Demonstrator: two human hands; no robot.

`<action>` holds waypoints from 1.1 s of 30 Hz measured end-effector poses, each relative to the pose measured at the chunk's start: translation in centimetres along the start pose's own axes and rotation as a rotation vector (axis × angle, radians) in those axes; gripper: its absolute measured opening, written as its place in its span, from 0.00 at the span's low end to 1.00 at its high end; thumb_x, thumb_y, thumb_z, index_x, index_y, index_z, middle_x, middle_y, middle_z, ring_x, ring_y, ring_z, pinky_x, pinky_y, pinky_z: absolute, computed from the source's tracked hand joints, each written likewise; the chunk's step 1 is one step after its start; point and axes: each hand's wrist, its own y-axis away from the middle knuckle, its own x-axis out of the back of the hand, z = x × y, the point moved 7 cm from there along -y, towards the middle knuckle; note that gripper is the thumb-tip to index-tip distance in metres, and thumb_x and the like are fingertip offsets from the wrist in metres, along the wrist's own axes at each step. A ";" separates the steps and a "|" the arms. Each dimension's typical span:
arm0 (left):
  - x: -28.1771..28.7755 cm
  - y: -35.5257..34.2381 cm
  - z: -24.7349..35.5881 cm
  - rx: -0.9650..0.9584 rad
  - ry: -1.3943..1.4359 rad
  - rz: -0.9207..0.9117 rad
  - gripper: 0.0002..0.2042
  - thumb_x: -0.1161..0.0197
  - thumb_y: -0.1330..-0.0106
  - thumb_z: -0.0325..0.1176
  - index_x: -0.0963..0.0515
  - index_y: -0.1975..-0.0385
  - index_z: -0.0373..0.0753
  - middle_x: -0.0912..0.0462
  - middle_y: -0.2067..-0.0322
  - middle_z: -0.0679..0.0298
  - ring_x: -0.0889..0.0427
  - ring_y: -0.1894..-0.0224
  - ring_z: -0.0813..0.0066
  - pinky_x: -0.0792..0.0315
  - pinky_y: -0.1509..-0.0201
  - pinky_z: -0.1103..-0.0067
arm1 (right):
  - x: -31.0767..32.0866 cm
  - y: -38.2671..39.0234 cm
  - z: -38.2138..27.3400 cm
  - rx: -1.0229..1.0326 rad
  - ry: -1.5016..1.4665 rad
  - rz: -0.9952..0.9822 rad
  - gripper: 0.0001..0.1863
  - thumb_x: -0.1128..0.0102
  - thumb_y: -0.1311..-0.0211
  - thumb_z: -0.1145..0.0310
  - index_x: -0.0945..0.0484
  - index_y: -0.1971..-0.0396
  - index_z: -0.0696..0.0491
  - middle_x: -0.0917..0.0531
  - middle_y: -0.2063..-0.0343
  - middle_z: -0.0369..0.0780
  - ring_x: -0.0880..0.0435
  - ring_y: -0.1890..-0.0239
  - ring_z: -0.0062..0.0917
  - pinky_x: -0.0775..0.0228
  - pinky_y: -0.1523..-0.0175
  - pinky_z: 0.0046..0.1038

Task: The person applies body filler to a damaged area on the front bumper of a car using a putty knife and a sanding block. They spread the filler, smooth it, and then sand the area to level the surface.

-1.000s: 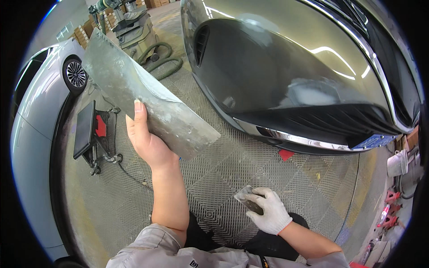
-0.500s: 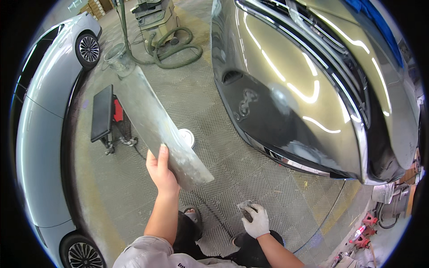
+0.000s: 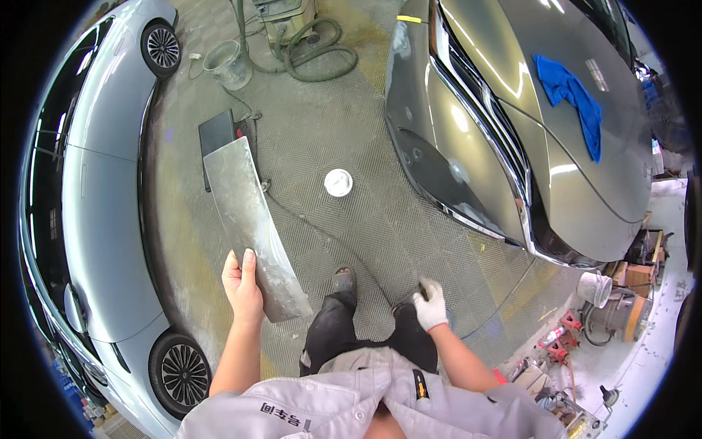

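Observation:
My bare left hand (image 3: pixel 245 285) grips the near edge of a long grey metal sheet (image 3: pixel 248 212), its thumb on top. Pale smears cover the sheet, which slants away to the upper left and hides part of a black flat panel (image 3: pixel 217 128) on the floor. My right hand (image 3: pixel 431 306), in a white glove, hangs low above my right leg with its fingers closed. A small flat putty spreader shows in it half a second ago; now it is barely visible at the fingertips. A white round tub (image 3: pixel 338 183) stands on the floor ahead, apart from both hands.
A silver car (image 3: pixel 110 197) lines the left side. On the right is a bronze car (image 3: pixel 578 175) with grey-white patches on its bumper (image 3: pixel 413 154) and a blue cloth (image 3: pixel 570 95) on its hood. Behind stand a bucket (image 3: pixel 227 66) and a coiled hose (image 3: pixel 322 69). A cable (image 3: pixel 322 233) crosses the floor.
The view has shifted, bringing more of my body and both cars into sight. My left hand keeps hold of the metal sheet; my gloved right hand has turned, so the spreader shows less.

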 end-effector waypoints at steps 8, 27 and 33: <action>3.3 -1.3 1.2 0.330 0.090 -0.034 0.11 0.35 0.12 0.40 0.15 0.47 0.38 0.10 0.59 0.73 0.16 0.60 0.86 0.23 0.50 0.81 | 3.9 -3.6 -9.3 -0.424 -0.445 0.070 0.28 0.44 0.13 0.73 0.32 0.22 0.72 0.15 0.32 0.51 0.13 0.32 0.35 0.18 0.29 0.36; -22.2 -13.0 10.9 -0.021 -0.042 -0.654 0.13 0.38 0.11 0.32 0.18 0.37 0.32 0.11 0.46 0.69 0.17 0.45 0.83 0.24 0.37 0.79 | 5.8 -8.5 -27.8 -0.289 -1.225 0.452 0.14 0.37 0.16 0.60 0.12 0.46 0.54 0.09 0.62 0.34 0.12 0.63 0.23 0.19 0.57 0.28; -25.1 -10.8 13.3 -0.056 0.372 -0.839 0.14 0.40 0.09 0.33 0.19 0.34 0.33 0.12 0.43 0.68 0.19 0.44 0.84 0.26 0.35 0.79 | 6.2 1.3 -35.1 -0.178 -0.743 0.593 0.17 0.33 0.17 0.62 0.12 0.50 0.64 0.10 0.60 0.36 0.16 0.58 0.18 0.21 0.48 0.27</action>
